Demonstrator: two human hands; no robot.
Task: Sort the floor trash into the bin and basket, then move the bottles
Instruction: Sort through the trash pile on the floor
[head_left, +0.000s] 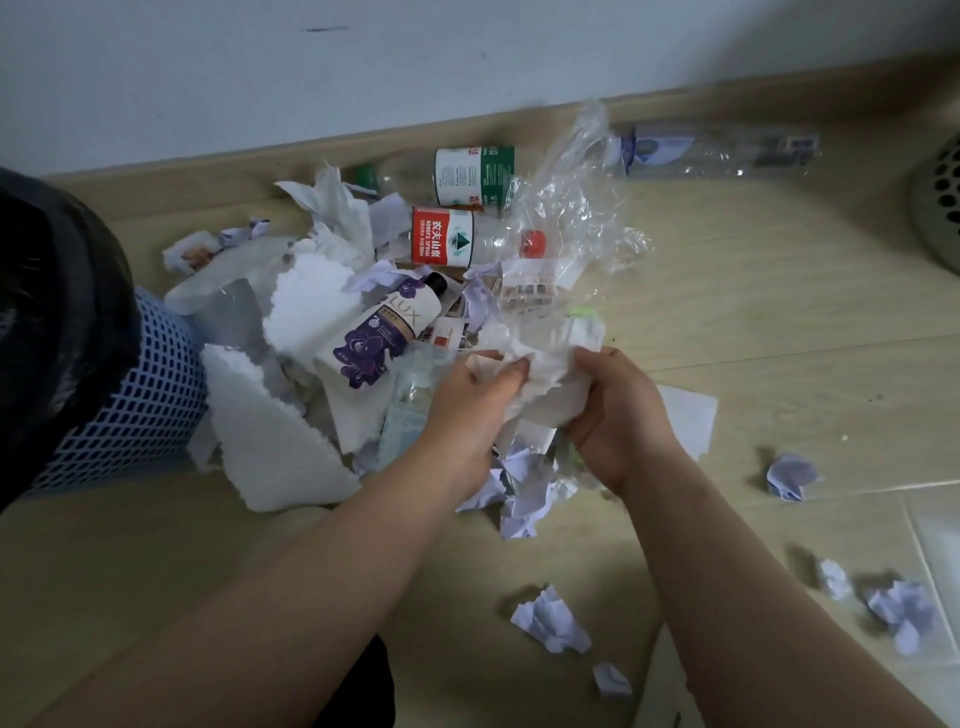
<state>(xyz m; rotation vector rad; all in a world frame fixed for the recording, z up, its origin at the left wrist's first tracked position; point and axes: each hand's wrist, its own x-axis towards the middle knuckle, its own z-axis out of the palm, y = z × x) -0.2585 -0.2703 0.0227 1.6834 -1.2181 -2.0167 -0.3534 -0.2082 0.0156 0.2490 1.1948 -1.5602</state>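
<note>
Both hands grip one bundle of white paper and tissue (550, 374) over the trash pile, my left hand (472, 405) on its left side and my right hand (618, 410) on its right. A clear plastic wrapper (576, 208) rises from the bundle. In the pile lie a white LUX bottle (384, 327), a red-labelled water bottle (467, 243) and a green-labelled bottle (472, 174). White foam pieces (270, 441) lean near the blue mesh bin (145, 395) with its black liner (57, 312) at the left.
A clear blue-labelled bottle (717, 150) lies along the wall at the back right. A grey perforated basket (940, 202) shows at the right edge. Crumpled paper balls (550, 618) (789, 475) (898, 613) are scattered on the wooden floor in front and to the right.
</note>
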